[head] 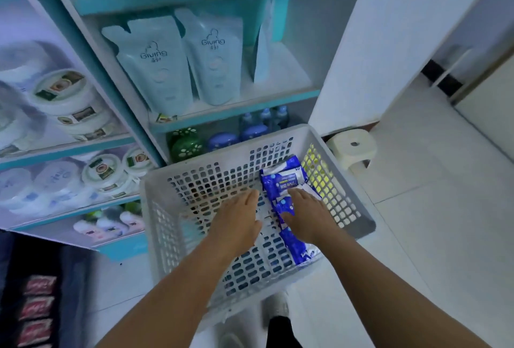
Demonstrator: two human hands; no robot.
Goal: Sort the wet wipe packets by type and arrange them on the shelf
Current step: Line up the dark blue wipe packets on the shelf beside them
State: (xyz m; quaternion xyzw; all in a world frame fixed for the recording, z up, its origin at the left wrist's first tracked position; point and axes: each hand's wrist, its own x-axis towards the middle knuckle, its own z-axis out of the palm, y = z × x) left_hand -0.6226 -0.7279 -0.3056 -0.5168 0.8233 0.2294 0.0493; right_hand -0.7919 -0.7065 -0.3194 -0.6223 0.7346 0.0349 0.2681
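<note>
A white perforated plastic basket (172, 225) stands on the floor in front of me. Several blue wet wipe packets (281, 181) lie along its right side, more of them (296, 247) nearer to me. Both my hands reach down into it. My left hand (236, 222) lies palm down with straight fingers over the basket bottom, just left of the packets. My right hand (308, 214) rests on the blue packets with its fingers bent over them; the fingertips are hidden, so its hold is unclear. The shelf (236, 110) rises behind the basket.
Two pale blue "Giving" pouches (214, 61) stand on the shelf, with free room at their right. Green and blue bottles (189, 144) sit below. Round white tubs (64, 92) fill the left unit. A small white stool (351, 144) stands to the right on the tiled floor.
</note>
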